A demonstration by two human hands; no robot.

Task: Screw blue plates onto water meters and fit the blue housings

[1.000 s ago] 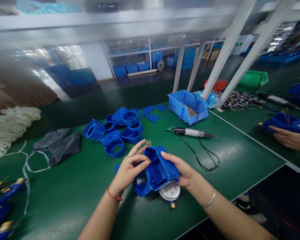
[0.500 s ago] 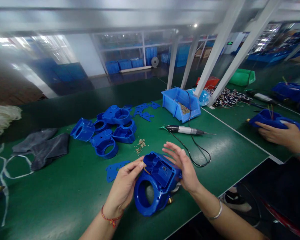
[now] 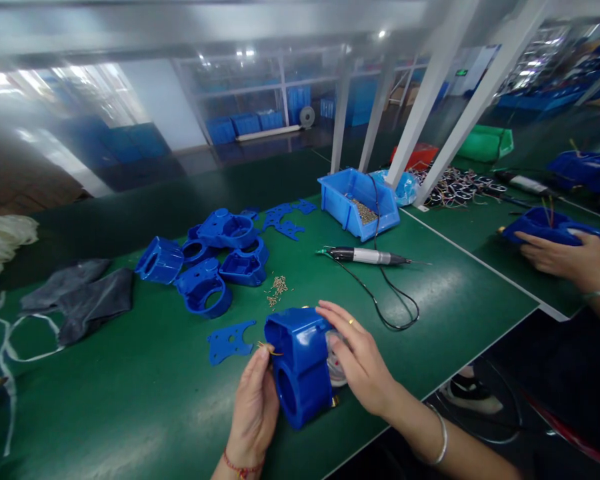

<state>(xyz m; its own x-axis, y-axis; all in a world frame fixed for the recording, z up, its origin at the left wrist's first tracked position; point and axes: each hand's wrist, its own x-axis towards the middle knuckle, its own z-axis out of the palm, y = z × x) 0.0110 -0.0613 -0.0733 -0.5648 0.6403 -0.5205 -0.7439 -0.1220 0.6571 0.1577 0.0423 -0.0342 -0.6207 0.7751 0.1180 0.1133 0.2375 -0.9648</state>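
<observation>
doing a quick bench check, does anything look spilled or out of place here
One thing: what look like tiny screws lie scattered loose on the green tabletop, while similar pieces sit in the blue bin. That could be deliberate. No damage shows on the blue housing between the left hand and right hand.

Red bracelet (image 3: 243, 471), silver bangle (image 3: 445, 436), gold ring (image 3: 351, 321) show

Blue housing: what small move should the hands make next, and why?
Perhaps the left hand should gently draw the wires outward: it pinches them at the housing's edge, and the right hand lies against the other side.
</observation>
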